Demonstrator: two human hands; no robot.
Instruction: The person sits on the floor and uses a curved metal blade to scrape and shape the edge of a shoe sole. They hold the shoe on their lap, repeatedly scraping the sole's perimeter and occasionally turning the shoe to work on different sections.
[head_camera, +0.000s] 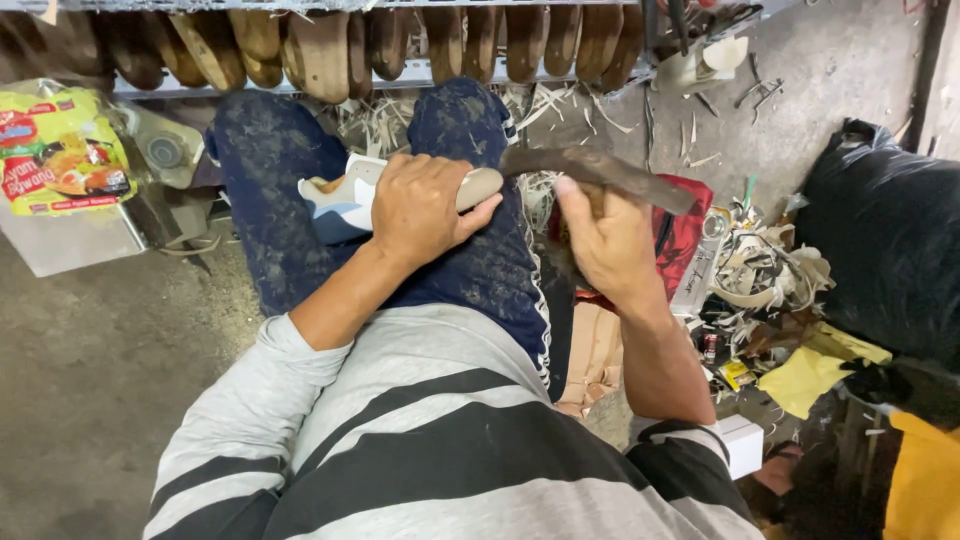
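Note:
My left hand (420, 208) presses down on a pale shoe piece (345, 205), white and light blue with a tan sole edge, resting across my right thigh. My right hand (605, 235) grips a long, dark, rusty blade tool (600, 168) whose tip reaches the tan end of the shoe piece beside my left thumb. Both hands are closed on what they hold. I sit on the floor in dusty dark blue trousers (265, 190) and a grey striped shirt.
A row of brown wooden shoe lasts (330, 45) lies on a rack ahead. A yellow-green snack packet (60, 150) lies at left. Right of me are a red bag (685, 225), scraps and shavings (770, 270), yellow sheets (810, 375) and a black plastic bag (885, 235).

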